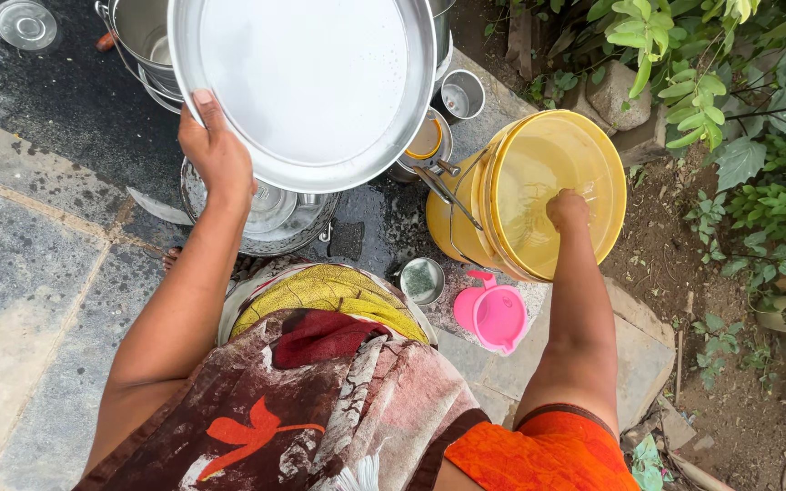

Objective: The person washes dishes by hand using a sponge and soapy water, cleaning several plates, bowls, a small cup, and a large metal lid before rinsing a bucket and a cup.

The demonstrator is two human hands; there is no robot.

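While both arms reached forward from the body, the scene stood so:
Left hand: the left hand point(216, 150) was raised with the arm bent, fingers wrapped over the lower left rim of a large steel plate point(307, 82), gripping it tilted
Steel plate: held in the air above a steel basin point(266, 223) of washed vessels on the wet stone floor point(20, 273)
Right hand: the right hand point(566, 209) went straight out, arm extended, plunged into a yellow bucket point(539, 195); whether it was clenched or slack could not be told
Nearby: a pink mug point(493, 314) lay just beside the bucket
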